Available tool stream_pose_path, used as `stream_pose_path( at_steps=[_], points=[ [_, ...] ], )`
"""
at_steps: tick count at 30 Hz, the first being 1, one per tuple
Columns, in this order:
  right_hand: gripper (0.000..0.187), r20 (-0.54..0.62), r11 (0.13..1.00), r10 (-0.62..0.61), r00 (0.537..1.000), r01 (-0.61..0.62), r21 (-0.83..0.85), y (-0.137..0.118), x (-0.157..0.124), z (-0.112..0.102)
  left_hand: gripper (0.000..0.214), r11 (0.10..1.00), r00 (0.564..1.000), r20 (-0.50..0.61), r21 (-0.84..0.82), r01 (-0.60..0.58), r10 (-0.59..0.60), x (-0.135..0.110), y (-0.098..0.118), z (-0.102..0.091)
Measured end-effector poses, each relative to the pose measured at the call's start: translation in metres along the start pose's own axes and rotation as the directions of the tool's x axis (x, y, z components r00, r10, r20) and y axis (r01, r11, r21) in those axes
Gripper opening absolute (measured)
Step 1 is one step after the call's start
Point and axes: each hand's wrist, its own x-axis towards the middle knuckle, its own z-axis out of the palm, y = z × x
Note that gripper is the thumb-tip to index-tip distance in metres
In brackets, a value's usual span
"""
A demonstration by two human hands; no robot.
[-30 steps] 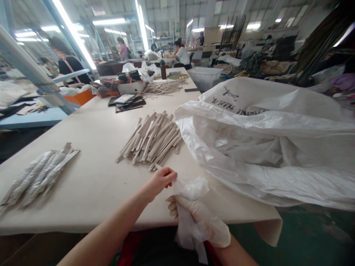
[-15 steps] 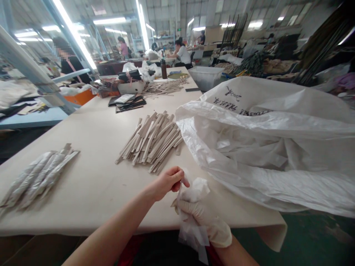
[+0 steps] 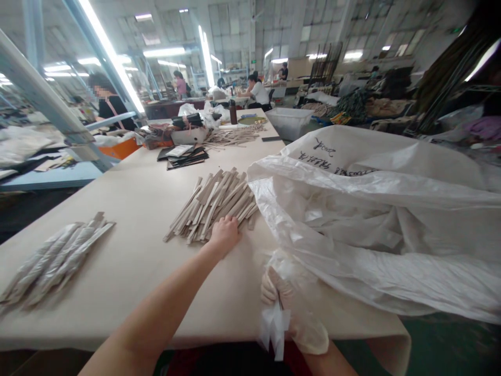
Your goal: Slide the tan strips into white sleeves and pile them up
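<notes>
My bare left hand (image 3: 225, 233) reaches forward onto the near end of a pile of flat beige strips (image 3: 213, 204) in the middle of the table. Its fingers curl down over the strip ends, and their tips are hidden. My right hand (image 3: 282, 298) wears a thin whitish glove and stays near the table's front edge. It is closed on a bunch of clear plastic sleeves (image 3: 275, 325) that hang down from the fist. The edge of a big white woven sack (image 3: 371, 219) lies just above and to the right of this hand.
A row of strips wrapped in clear plastic (image 3: 55, 258) lies at the left of the beige table (image 3: 129, 209). Black folders (image 3: 183, 155), a bottle (image 3: 233, 112) and more strips (image 3: 233, 137) sit at the far end. People work at tables beyond.
My left hand left the plastic at my right hand and moved forward onto the strip pile. My right hand shifted slightly right with the plastic. The camera tilted up a little.
</notes>
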Motion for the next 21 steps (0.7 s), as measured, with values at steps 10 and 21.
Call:
stream_pose_path(
  at_steps=[10, 21],
  points=[
    [0.034, -0.038, 0.99, 0.047, 0.998, -0.042, 0.134, 0.004, 0.004, -0.002, 0.029, 0.983, 0.98, 0.09, -0.031, 0.182, -0.179, -0.011, -0.027, 0.0],
    [0.032, -0.042, 0.955, 0.134, 0.99, -0.118, 0.273, 0.001, 0.018, 0.001, 0.021, 0.729, 0.946, 0.275, -0.61, 0.311, -0.174, -0.093, -0.045, -0.019]
  ],
)
